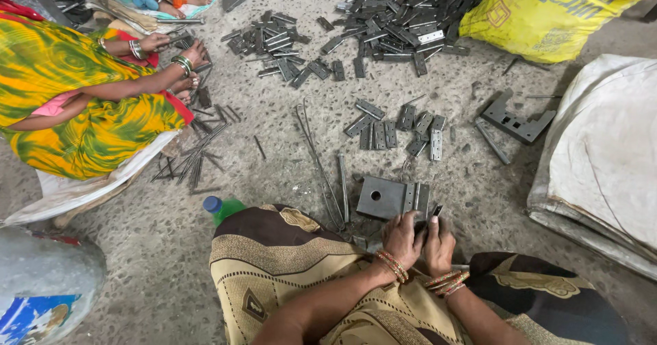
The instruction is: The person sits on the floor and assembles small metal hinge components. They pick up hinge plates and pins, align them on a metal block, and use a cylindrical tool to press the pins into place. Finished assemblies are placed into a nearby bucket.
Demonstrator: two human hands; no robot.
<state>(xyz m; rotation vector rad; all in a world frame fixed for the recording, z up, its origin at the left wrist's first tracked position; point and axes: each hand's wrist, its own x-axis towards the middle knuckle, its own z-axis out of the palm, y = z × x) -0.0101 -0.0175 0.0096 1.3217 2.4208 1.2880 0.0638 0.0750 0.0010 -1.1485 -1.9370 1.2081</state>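
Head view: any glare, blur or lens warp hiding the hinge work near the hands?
Head view: even, soft light, no glare; left hand and right hand sharp over the square plate; wide-angle warp bends the edges, stretching the yellow sack; the small dark piece at the fingers is too small to read.

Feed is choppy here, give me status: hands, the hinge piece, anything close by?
Left hand and right hand together, both on a small metal hinge piece. Square steel plate just ahead. Loose rods at left; co-worker's hands well clear.
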